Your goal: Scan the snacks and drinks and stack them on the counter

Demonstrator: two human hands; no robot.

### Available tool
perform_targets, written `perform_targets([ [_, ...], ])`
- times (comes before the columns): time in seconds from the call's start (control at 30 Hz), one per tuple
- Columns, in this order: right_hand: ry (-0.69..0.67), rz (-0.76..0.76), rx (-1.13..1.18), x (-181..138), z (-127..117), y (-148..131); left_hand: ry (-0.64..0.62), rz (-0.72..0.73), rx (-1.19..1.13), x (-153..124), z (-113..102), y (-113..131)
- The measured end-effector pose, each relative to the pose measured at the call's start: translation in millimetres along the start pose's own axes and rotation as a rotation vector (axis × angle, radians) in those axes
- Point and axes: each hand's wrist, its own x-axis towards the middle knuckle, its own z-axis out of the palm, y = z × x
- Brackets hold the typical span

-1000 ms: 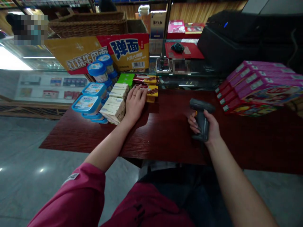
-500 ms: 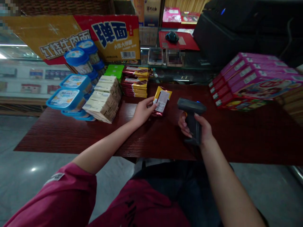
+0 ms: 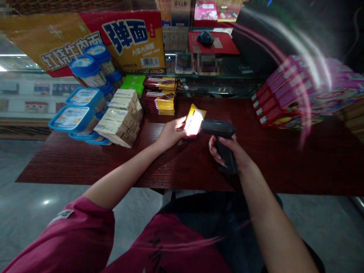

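Note:
My left hand (image 3: 171,133) is closed on a yellow and red snack packet (image 3: 195,120), held tilted above the dark red table (image 3: 85,163). Its back label glows under bright light. My right hand (image 3: 227,151) grips a black barcode scanner (image 3: 220,140) by the handle. The scanner's head points left and almost touches the packet. A stack of similar yellow and red packets (image 3: 162,99) lies just behind my left hand.
Cream boxes (image 3: 122,117), blue-lidded tubs (image 3: 76,113) and a green pack (image 3: 133,81) stand at the left. Pink boxes (image 3: 298,98) are stacked at the right. A large noodle carton (image 3: 93,38), a phone (image 3: 184,62) and a mouse (image 3: 205,38) lie on the glass counter behind.
My left hand lifted a packet off the stack and brought it right. The scanner moved left up to it, and light now falls on the packet's label.

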Motion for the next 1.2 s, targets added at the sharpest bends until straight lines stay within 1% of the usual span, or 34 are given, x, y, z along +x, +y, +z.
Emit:
perform_targets([
  [0.07, 0.002, 0.007, 0.012, 0, 0, 0, 0.006, 0.018, 0.031, 0, 0, 0],
  [0.2, 0.029, -0.005, 0.054, -1, -1, -2, 0.058, 0.024, 0.024, 0, 1, -10],
  [0.27, 0.057, -0.017, 0.08, -2, -5, -5, 0.088, 0.06, 0.04, 1, 1, -13],
  [0.33, 0.098, -0.034, 0.114, -3, -12, -9, 0.137, 0.145, 0.142, 3, 2, -11],
  [0.4, 0.151, -0.077, 0.15, -7, -21, -13, 0.175, 0.247, 0.332, 8, 7, -5],
  [0.43, 0.177, -0.105, 0.163, -9, -27, -15, 0.17, 0.294, 0.439, 11, 11, -2],
  [0.5, 0.222, -0.157, 0.177, -17, -38, -19, 0.117, 0.366, 0.641, 21, 23, 3],
  [0.63, 0.28, -0.207, 0.177, -32, -56, -24, -0.082, 0.411, 0.969, 53, 63, 5],
  [0.7, 0.297, -0.216, 0.177, -37, -62, -27, -0.171, 0.426, 1.067, 73, 85, 3],
  [0.77, 0.308, -0.219, 0.185, -39, -66, -28, -0.212, 0.436, 1.116, 95, 106, 2],
  [0.83, 0.313, -0.221, 0.198, -38, -69, -29, -0.212, 0.442, 1.143, 117, 126, 1],
  [0.9, 0.31, -0.223, 0.209, -37, -70, -28, -0.183, 0.44, 1.169, 138, 144, 2],
  [1.0, 0.303, -0.22, 0.224, -36, -71, -26, -0.131, 0.391, 1.196, 164, 166, 3],
  [1.1, 0.296, -0.209, 0.242, -35, -72, -24, -0.104, 0.347, 1.194, 179, 177, 4],
  [1.2, 0.276, -0.197, 0.242, -34, -73, -23, -0.099, 0.312, 1.177, 186, 177, 3],
])
